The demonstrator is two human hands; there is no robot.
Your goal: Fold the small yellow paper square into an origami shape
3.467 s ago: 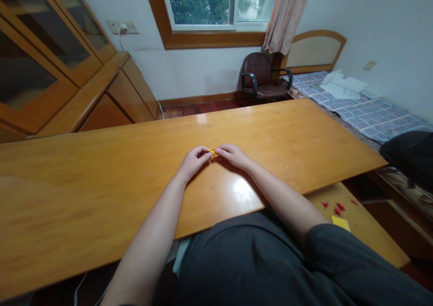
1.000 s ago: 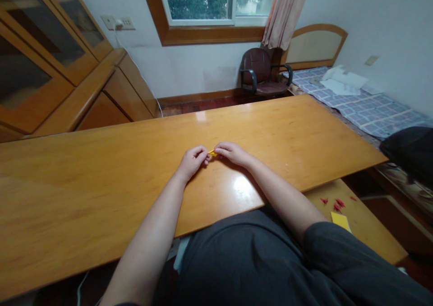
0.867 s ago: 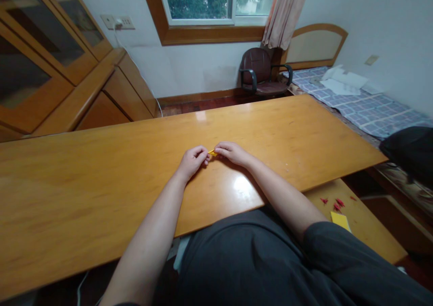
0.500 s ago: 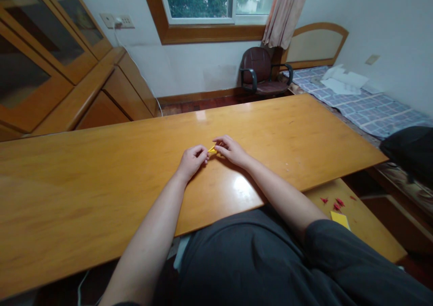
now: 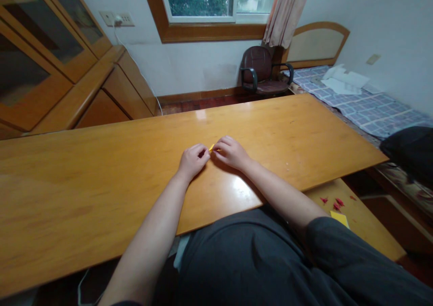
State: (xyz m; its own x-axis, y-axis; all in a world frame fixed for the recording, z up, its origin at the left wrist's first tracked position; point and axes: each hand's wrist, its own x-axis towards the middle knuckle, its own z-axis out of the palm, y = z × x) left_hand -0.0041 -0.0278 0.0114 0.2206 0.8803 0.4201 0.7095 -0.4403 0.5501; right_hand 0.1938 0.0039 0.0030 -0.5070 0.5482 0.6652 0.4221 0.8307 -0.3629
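Observation:
Between my two hands, just above the wooden table [image 5: 101, 175], is a small piece of folded yellow paper [image 5: 211, 147]. My left hand [image 5: 194, 160] pinches it from the left with thumb and forefinger. From the other side my right hand [image 5: 231, 151] grips it, fingers bent and pressed together. Most of the paper is covered by the fingers, so its folded shape cannot be made out.
On a lower wooden surface [image 5: 372, 227] at the right lie several small red folded-paper pieces [image 5: 337, 204] and a yellow paper sheet [image 5: 339, 218]. A chair [image 5: 257, 69] stands beyond the table, a bed [image 5: 365, 100] to its right, a cabinet [image 5: 91, 89] at left.
My right hand's fingers have closed in on the yellow paper, and both hands are nearer each other. Less of the paper shows now.

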